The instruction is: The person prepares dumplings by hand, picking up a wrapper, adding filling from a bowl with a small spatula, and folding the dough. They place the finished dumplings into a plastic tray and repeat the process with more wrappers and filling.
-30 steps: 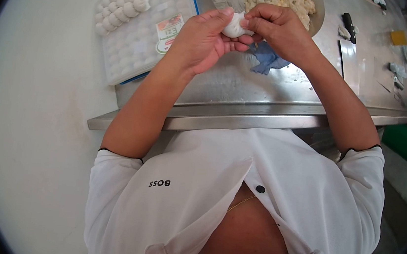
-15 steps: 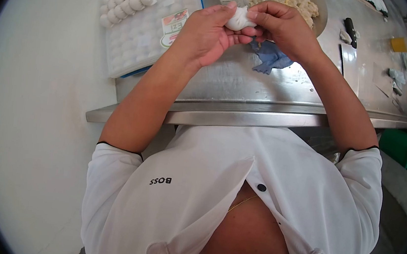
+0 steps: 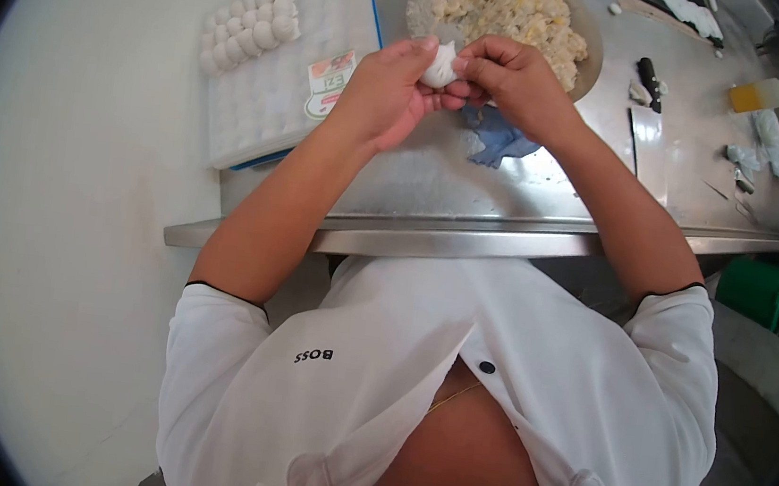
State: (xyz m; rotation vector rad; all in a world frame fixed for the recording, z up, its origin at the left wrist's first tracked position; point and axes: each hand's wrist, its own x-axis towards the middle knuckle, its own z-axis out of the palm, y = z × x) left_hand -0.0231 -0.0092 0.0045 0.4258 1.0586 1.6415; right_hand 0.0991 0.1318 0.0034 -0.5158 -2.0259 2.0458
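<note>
A white dough dumpling with a gathered top is held between my two hands, in front of a metal bowl. My left hand supports it from the left, thumb against its side and fingers beneath. Thumb and fingers of my right hand pinch the dumpling's right edge. Behind them the bowl holds a chunky pale yellow filling. Below my right hand a crumpled blue cloth lies on the steel table.
At left, rows of finished dumplings sit on a lidded plastic tray with a label. To the right lie a black-handled knife, a wide metal blade and a bottle of yellow liquid. The steel table edge runs before me.
The whole view has shifted, so more of the bowl shows. Both hands still hold the dumpling, and its gathered top looks slightly narrower, with my right fingers at its edge.
</note>
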